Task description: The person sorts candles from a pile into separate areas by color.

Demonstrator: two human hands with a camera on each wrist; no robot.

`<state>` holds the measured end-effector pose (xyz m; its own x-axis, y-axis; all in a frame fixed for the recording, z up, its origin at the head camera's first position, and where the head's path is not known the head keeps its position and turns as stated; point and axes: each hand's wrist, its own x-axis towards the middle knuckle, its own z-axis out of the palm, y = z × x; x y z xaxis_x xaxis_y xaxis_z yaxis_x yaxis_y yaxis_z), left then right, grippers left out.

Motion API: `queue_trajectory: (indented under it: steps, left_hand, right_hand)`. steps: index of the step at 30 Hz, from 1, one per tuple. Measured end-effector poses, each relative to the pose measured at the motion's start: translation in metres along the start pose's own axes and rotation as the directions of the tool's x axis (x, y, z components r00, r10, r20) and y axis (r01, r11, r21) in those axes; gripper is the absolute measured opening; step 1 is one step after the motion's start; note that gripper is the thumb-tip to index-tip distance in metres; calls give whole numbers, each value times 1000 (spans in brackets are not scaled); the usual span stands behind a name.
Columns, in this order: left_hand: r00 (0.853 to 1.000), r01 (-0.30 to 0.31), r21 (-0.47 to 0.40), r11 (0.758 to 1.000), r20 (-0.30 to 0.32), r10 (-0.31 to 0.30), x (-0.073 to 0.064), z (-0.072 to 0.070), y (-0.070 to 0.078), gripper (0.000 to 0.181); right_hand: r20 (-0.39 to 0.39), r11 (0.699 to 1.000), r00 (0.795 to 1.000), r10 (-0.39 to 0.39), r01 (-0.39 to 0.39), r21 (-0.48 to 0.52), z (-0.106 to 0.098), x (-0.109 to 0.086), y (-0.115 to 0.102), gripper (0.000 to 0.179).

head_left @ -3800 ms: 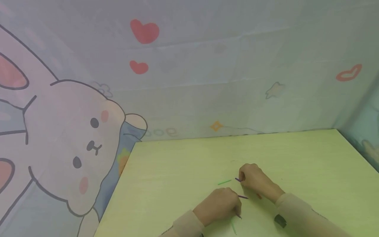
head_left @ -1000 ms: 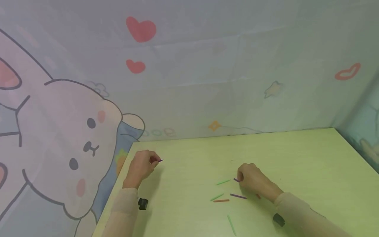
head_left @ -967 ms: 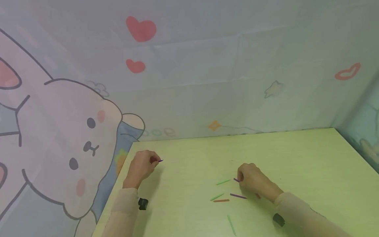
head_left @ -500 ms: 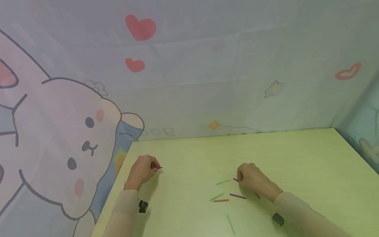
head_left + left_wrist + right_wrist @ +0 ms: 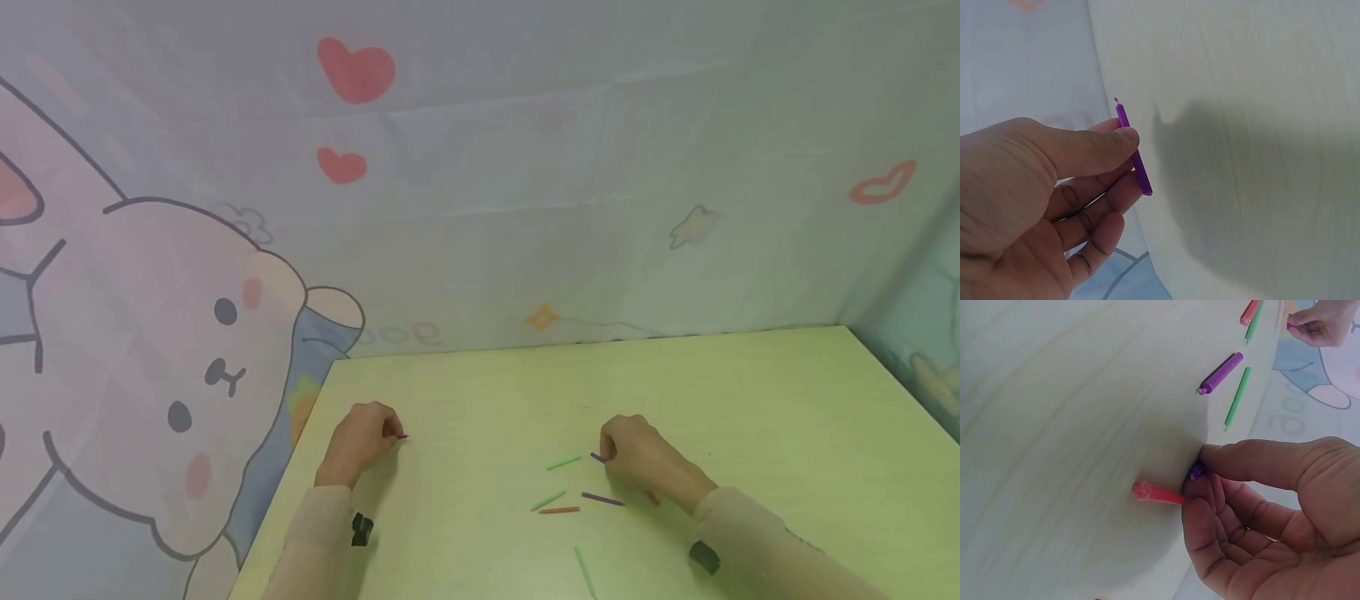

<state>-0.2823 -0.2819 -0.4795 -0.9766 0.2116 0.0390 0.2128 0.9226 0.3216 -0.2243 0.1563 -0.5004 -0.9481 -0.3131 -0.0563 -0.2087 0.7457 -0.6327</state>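
My left hand [image 5: 358, 442] is over the left part of the table, pinching a small purple candle [image 5: 1133, 150] between thumb and fingers. The candle's wick end points up in the left wrist view. On the right, my right hand [image 5: 645, 452] stays low over the table and pinches another purple candle [image 5: 1197, 469], mostly covered by the fingertips. Beside those fingers lies a red candle [image 5: 1159, 492], its far end hidden behind them. A third purple candle [image 5: 602, 498] lies to the left of my right hand, near green candles [image 5: 563, 462] and an orange-red candle [image 5: 560, 510].
The pale yellow-green table [image 5: 465, 417] ends at a cloth backdrop [image 5: 487, 250] printed with hearts and a rabbit. Another green candle [image 5: 585, 572] lies near the front. Each wrist wears a black camera [image 5: 362, 529].
From the middle of the table, my left hand has moved far left with the purple candle, then lowered slightly nearer. The candles it covered now show. My right hand has barely moved.
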Motion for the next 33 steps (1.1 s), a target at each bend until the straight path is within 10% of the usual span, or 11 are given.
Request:
queue_trajectory:
  steps: [33]
  left_hand:
    - [999,44,-54,998,22,-43,-6,14,-1,19]
  right_hand:
    - [11,1000,1000,5,-5,-19,-1,2,0,24]
